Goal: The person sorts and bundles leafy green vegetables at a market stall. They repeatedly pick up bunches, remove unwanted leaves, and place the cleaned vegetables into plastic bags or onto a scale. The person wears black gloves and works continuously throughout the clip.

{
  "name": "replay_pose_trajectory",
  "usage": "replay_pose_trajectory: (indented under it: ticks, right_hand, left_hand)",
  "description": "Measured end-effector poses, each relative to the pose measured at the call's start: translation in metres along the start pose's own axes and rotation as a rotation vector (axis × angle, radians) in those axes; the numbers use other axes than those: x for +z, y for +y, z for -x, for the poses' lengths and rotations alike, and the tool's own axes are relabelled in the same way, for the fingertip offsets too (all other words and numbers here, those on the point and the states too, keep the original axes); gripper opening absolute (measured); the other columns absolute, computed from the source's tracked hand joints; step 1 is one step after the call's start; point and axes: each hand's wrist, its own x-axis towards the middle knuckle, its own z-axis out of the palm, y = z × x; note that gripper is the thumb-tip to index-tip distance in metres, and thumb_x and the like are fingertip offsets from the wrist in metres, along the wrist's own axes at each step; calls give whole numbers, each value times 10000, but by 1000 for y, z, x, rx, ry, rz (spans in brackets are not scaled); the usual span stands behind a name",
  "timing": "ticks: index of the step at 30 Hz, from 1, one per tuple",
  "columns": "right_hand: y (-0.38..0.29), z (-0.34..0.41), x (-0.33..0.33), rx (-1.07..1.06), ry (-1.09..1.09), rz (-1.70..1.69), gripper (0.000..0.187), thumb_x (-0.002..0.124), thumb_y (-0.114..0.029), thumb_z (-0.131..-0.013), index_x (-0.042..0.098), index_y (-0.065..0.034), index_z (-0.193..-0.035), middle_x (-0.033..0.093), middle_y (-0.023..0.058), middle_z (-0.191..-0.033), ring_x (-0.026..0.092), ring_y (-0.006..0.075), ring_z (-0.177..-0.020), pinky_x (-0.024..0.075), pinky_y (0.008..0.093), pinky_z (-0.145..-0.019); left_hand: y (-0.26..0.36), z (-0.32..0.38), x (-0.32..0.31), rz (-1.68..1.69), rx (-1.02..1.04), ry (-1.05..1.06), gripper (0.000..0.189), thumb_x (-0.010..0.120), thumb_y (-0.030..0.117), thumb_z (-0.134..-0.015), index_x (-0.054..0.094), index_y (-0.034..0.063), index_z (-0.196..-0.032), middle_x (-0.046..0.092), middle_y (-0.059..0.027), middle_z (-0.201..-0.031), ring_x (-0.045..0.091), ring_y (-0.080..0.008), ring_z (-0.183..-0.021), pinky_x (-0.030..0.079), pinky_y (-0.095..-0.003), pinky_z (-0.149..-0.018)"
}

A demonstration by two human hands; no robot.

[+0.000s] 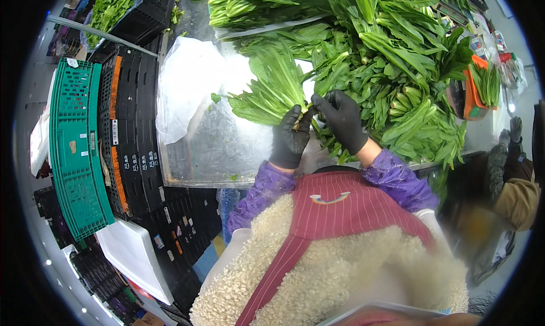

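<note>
My left hand (293, 135), in a black glove, is closed around the stem end of a bunch of leafy greens (274, 87), whose leaves fan out to the upper left. Close by on the right, my right hand (340, 117), also gloved in black, has its fingertips near the cut stems; whether it pinches anything is unclear. The bunch is held over a metal table (221, 155). A large heap of long-leaved greens (383, 83) lies beside and beyond my right hand.
A clear plastic sheet (187, 83) lies on the table's left part. Stacked black crates (136, 130) and a green crate (78, 147) stand left. An orange container (472, 91) with greens sits right. Another person's gloved hands (513, 132) are at the far right.
</note>
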Motion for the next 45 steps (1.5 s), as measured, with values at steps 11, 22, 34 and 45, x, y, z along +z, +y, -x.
replay_pose_trajectory:
  ticks: [11,22,34,45]
  right_hand:
    - [15,12,3,-216,-62,338,294,795,-225,-845,622,-48,-1004,639,132,-910,620,325,-842,479,433,-716]
    - [-49,28,-14,-505,-167,225,1340,952,-399,-667,89,-1,-1613,255,302,-1618,359,456,-1461,358,462,-1179]
    - [-34,64,-26,-653,84,476,1184,852,-398,-674,223,-43,-1613,475,218,-1444,510,393,-1249,419,477,-1050]
    - [-18,92,-144,-604,223,41,939,814,-236,-731,382,-53,-1544,546,220,-1433,590,393,-1266,503,438,-1039]
  left_hand:
    - [45,4,9,-1554,1000,-19,286,638,45,-987,617,18,-1271,656,-97,-1256,636,-196,-1128,513,-356,-982]
    - [-19,23,13,-475,418,-213,524,759,15,-889,550,-15,-1369,650,-120,-1282,643,-239,-1112,533,-371,-974]
    - [-44,47,9,-1179,602,-483,622,758,67,-855,482,5,-1409,569,-157,-1364,570,-291,-1220,473,-436,-1042]
    - [-99,59,89,-1494,684,-645,611,831,222,-807,556,-30,-1290,609,-221,-1234,590,-417,-1134,442,-537,-1010]
